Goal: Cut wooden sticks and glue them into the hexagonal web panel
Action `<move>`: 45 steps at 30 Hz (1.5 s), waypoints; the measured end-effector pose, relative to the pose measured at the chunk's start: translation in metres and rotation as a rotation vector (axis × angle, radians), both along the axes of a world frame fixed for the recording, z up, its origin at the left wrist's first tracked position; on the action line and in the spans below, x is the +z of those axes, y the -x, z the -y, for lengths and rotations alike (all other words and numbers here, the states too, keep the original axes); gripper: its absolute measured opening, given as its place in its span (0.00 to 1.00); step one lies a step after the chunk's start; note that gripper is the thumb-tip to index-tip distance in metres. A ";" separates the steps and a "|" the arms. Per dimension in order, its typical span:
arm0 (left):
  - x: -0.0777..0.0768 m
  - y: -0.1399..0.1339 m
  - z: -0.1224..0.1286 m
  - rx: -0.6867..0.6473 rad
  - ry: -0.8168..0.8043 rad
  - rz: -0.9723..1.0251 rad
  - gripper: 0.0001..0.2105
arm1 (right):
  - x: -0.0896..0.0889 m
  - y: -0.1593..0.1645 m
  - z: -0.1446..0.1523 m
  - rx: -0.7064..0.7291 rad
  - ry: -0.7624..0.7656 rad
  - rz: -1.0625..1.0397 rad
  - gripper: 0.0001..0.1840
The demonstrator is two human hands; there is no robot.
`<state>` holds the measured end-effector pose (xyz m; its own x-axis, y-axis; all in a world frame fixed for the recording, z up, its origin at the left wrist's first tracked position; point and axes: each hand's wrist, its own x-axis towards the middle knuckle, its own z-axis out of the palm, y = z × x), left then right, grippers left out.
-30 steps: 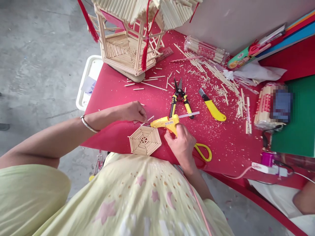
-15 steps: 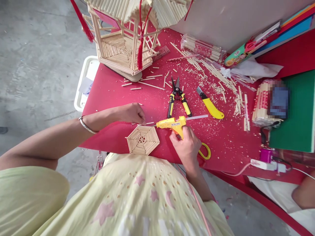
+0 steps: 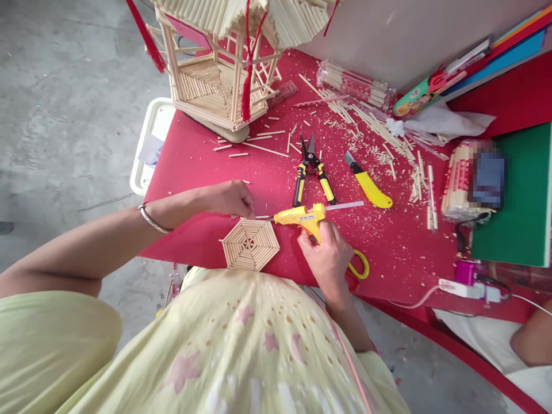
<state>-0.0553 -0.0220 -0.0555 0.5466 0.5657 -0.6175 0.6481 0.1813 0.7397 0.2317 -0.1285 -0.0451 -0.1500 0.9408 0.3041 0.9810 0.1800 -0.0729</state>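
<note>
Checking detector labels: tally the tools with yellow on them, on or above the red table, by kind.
Glue gun, in the right hand: 1
Snips: 1
Knife: 1
Yellow loop handle, rest of tool hidden: 1
Total: 4

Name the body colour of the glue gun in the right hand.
The glue gun has a yellow body, seen best in the head view.
</note>
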 end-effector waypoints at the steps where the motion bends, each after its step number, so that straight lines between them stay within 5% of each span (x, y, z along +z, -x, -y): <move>1: 0.000 0.000 0.000 -0.003 -0.004 0.003 0.08 | 0.000 0.000 0.000 0.001 0.000 0.003 0.09; 30: -0.002 0.001 -0.001 -0.003 0.006 0.022 0.06 | -0.002 -0.003 0.001 -0.046 -0.048 0.006 0.09; 36: 0.004 0.000 -0.001 -0.017 0.007 -0.007 0.05 | -0.002 -0.064 -0.005 -0.305 -0.053 -0.065 0.17; 40: 0.008 -0.002 -0.002 -0.028 0.027 -0.033 0.05 | -0.007 -0.121 -0.008 -0.508 0.102 -0.050 0.21; 42: 0.009 -0.003 -0.003 -0.043 0.022 -0.041 0.05 | -0.005 -0.129 -0.006 -0.524 0.122 -0.009 0.27; 45: 0.011 -0.005 -0.004 -0.044 0.023 -0.058 0.05 | 0.003 -0.107 0.003 -0.452 -0.078 0.011 0.31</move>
<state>-0.0501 -0.0182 -0.0444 0.5337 0.5270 -0.6614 0.6973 0.1683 0.6968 0.3389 -0.1318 -0.0422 0.2662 0.8869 0.3777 0.9631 -0.2613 -0.0652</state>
